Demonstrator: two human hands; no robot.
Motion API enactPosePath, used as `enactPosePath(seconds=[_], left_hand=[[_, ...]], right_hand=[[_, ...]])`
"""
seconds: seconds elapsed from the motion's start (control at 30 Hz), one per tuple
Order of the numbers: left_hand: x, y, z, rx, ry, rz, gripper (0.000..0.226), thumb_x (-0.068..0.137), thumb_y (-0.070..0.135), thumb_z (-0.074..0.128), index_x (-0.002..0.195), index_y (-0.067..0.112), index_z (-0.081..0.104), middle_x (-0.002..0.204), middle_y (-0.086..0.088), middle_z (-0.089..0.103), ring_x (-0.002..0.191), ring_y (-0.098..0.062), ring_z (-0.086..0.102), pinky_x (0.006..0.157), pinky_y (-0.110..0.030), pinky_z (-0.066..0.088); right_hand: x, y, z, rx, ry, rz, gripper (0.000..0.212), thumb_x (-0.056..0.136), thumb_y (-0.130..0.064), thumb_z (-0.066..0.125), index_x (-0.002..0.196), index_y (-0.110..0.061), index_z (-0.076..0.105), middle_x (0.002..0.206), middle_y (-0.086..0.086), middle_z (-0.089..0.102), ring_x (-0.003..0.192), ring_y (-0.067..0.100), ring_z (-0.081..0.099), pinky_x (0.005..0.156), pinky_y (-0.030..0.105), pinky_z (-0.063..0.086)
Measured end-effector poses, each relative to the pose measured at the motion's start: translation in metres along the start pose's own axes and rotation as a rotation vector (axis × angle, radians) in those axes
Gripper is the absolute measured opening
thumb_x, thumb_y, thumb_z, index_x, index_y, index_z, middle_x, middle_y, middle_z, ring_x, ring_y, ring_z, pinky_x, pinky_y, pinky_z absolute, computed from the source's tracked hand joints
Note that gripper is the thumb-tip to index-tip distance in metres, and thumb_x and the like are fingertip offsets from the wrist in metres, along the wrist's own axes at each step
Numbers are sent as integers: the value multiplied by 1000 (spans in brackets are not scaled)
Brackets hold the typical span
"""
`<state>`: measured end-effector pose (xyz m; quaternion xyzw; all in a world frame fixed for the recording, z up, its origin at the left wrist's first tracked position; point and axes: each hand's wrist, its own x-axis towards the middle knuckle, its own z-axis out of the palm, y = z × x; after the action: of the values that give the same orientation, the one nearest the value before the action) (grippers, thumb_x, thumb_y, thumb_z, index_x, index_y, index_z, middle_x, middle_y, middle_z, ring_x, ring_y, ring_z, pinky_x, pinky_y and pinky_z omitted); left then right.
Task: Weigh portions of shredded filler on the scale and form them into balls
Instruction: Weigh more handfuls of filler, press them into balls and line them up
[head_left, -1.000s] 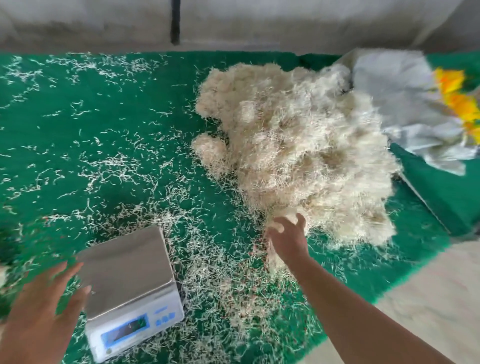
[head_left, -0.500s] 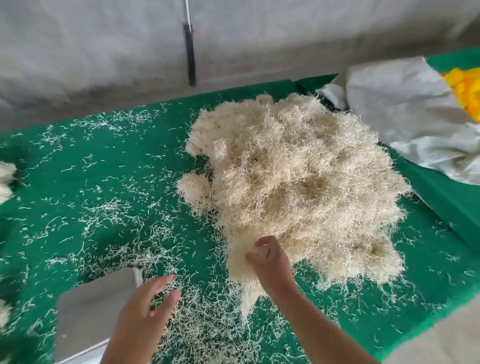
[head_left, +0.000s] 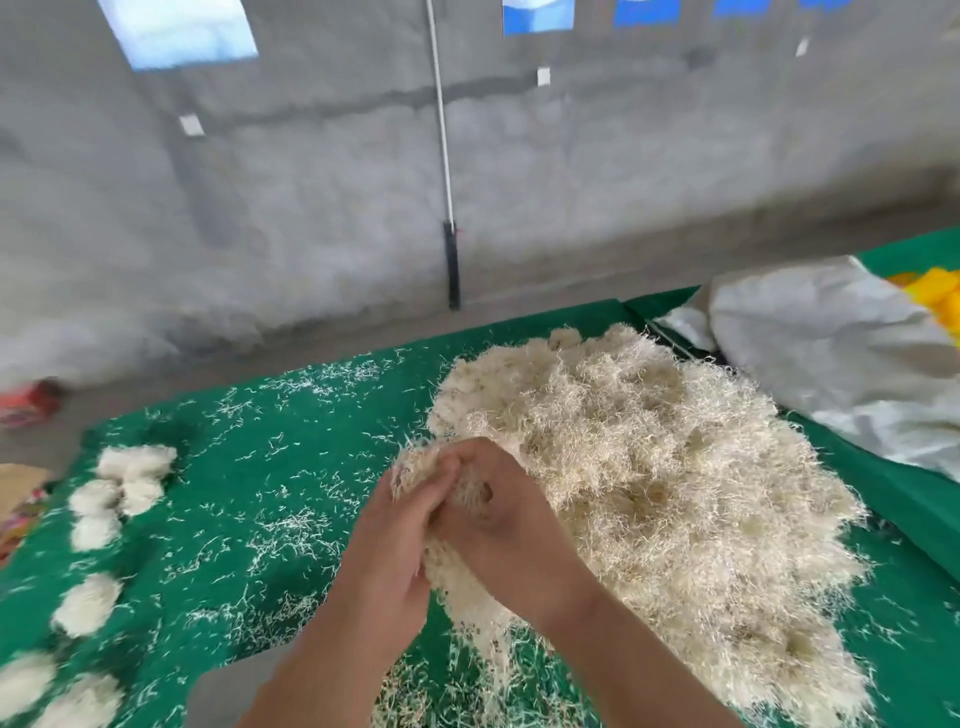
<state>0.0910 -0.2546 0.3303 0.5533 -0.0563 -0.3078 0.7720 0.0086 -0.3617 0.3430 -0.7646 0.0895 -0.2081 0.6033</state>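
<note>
Evidently both the left hand and the right hand clasp a filler clump between them, just beside the heap, probably to separate a portion for weighing.

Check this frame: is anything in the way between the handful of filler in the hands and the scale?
Cannot be settled: the scale is not clearly in view. Both the left hand and right hand grip the clump of filler beside the big pile.

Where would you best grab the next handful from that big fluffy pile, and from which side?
Probably the pile's loose near-left fringe, beside where the left hand and right hand already grip a tuft. Strands there hang thin and straggly, so fingers coming from the person's side should separate a portion easily.
</note>
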Motion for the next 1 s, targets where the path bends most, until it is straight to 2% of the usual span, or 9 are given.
enactPosePath(seconds=[0.13,0.23,0.3,0.4,0.53,0.67,0.73,0.8,1.0], left_hand=[[-9,50,7,272,130,85,63,88,7,81,142,28,55,132,3,62,100,-3,61,102,-34,51],[-15,78,12,494,214,155,77,71,-17,80,108,46,54,119,18,45,116,-6,48,109,-18,33],[-24,87,13,469,218,142,84,71,-19,77,95,53,42,113,23,41,115,-2,45,102,-13,34],[-23,92,11,460,241,151,81,73,-23,72,95,49,44,119,18,43,116,-3,44,103,-14,38],[-25,89,0,507,221,157,76,75,-22,73,94,47,45,120,15,44,109,-2,48,87,-3,38],[-32,82,-12,605,184,236,48,80,25,89,109,42,55,126,9,59,98,-2,60,107,-34,50],[-31,78,-16,788,133,206,100,62,55,93,147,42,42,145,11,51,132,-20,54,116,-52,37],[-29,74,-18,925,139,244,127,56,59,94,160,42,22,164,6,35,147,-25,39,118,-53,32],[-20,74,-33,1383,37,332,99,74,50,89,156,40,34,157,13,46,123,1,40,115,-36,35]], right_hand=[[4,-27,-14,-126,54,-147,67,85,-37,85,133,-58,45,130,-29,43,106,2,60,84,23,61],[10,-34,-14,-275,-43,-95,105,69,-66,87,152,-55,24,148,-33,28,113,-11,52,104,15,47],[15,-32,-4,-423,-88,-70,110,68,-68,85,154,-44,21,136,-28,44,98,-12,52,109,16,41],[24,-28,4,-570,-106,-44,84,75,-62,84,140,-18,54,82,-22,51,64,-6,50,91,20,53],[29,-27,4,-639,-135,-29,23,83,-36,79,98,-27,63,95,-15,62,79,3,58,74,24,60],[33,-13,6,-742,-91,12,23,82,-22,76,79,-29,53,79,-10,60,70,5,58,60,22,55],[35,-5,9,-772,-71,21,25,83,-23,78,80,-30,54,80,-11,60,73,3,58,65,22,57],[36,2,11,-774,-57,57,20,85,-19,74,82,-30,56,83,-10,61,75,4,61,67,25,61],[41,12,12,-779,35,49,25,85,-30,78,108,-29,68,91,-13,65,83,5,66,74,25,62]])
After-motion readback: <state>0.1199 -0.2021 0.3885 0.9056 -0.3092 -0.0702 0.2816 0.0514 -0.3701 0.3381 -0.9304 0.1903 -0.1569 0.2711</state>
